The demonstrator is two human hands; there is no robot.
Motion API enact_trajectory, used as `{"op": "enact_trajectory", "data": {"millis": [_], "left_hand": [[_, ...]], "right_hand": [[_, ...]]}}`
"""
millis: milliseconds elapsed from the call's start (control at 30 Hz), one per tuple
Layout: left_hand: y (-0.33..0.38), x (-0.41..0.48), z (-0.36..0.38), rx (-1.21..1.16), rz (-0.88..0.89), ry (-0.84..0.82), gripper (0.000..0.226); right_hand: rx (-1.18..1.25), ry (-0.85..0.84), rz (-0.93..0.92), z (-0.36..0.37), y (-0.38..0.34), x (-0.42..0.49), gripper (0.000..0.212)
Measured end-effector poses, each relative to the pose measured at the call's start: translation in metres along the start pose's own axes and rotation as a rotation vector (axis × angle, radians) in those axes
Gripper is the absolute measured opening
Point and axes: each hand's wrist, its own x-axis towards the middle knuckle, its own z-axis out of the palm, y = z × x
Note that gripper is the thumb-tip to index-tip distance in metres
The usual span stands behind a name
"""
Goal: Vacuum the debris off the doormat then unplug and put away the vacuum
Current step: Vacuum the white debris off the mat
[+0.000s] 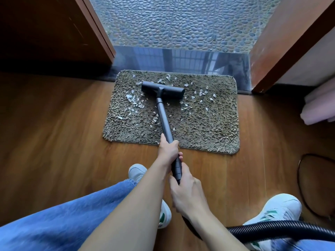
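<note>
A shaggy grey-brown doormat (208,127), speckled with white debris (134,101), lies on a warm brown wood-grain floor (54,133), crossed by a matte black vacuum head (163,88) and black vacuum wand (164,120). At twelve o'clock is a blue-grey pebble-patterned floor (181,20); at three o'clock, pale pink fabric (319,109). At seven o'clock are blue denim jeans (54,223); at five o'clock, white sneakers (279,209) with green accents and a black ribbed hose (272,228).

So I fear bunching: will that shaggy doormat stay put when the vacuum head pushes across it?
Probably floppy: the doormat looks thin and shaggy, so an edge may lift. It lies on smooth wood floor, so it could slide under the vacuum head.
</note>
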Motion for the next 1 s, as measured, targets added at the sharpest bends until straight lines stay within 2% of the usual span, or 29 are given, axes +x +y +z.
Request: {"op": "enact_trajectory", "data": {"millis": [233, 433, 867, 1000], "left_hand": [[0.012, 0.022, 0.006, 0.029, 0.021, -0.023, 0.046], [0.024, 0.031, 0.015, 0.034, 0.042, -0.029, 0.029], [0.044, 0.049, 0.030, 0.038, 0.055, -0.041, 0.030], [0.053, 0.055, 0.035, 0.039, 0.062, -0.044, 0.030]], "right_hand": [[0.022, 0.000, -0.002, -0.005, -0.008, 0.020, 0.045], [0.016, 0.019, -0.008, -0.011, -0.012, 0.034, 0.049], [0.038, 0.034, -0.023, -0.024, -0.016, 0.061, 0.031], [0.039, 0.042, -0.012, -0.028, -0.020, 0.071, 0.038]]}}
